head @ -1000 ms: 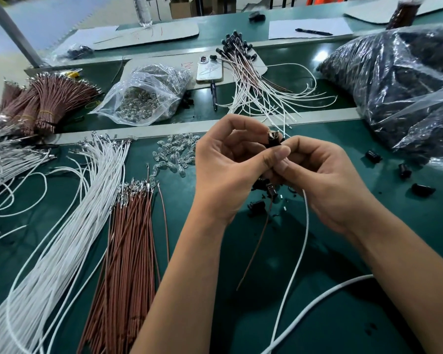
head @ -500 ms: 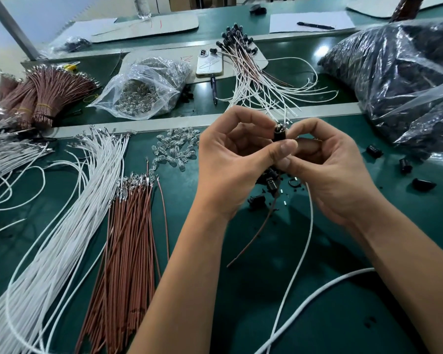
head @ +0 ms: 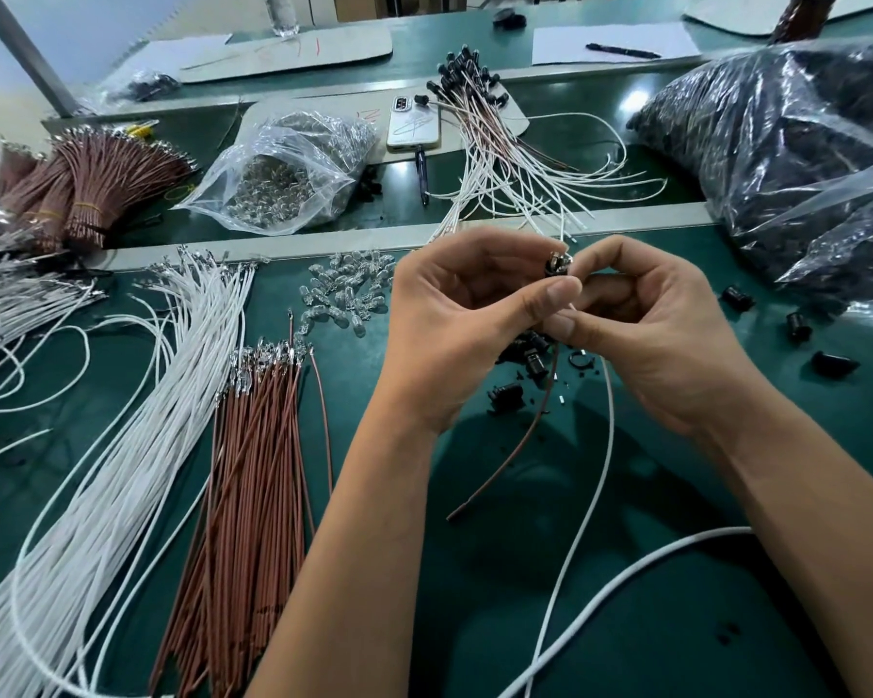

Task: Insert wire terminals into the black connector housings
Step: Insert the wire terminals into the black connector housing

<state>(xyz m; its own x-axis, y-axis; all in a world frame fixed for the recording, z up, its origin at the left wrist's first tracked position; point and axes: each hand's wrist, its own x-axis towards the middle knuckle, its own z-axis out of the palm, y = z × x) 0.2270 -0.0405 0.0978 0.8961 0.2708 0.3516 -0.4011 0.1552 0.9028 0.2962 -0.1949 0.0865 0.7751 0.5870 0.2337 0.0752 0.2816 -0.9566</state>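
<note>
A small black connector housing (head: 558,265) is held up above the green table, pinched between the fingertips of my left hand (head: 467,314) and my right hand (head: 656,324). A brown wire (head: 517,448) and a white wire (head: 593,488) hang down from it between my wrists. Several loose black housings (head: 522,360) lie on the table just below my hands. A sheaf of white terminal wires (head: 137,425) and a sheaf of brown terminal wires (head: 253,476) lie to the left.
Clear bulbs (head: 346,289) are scattered by the left hand, and a bag of them (head: 283,178) sits behind. Finished assemblies (head: 495,143) and a phone (head: 414,123) lie at the back. Large bags of black parts (head: 787,158) fill the right. Stray housings (head: 797,327) lie right.
Both hands have lifted the housing slightly up and away from me, with the two wires trailing along. My fingertips have shifted around the housing.
</note>
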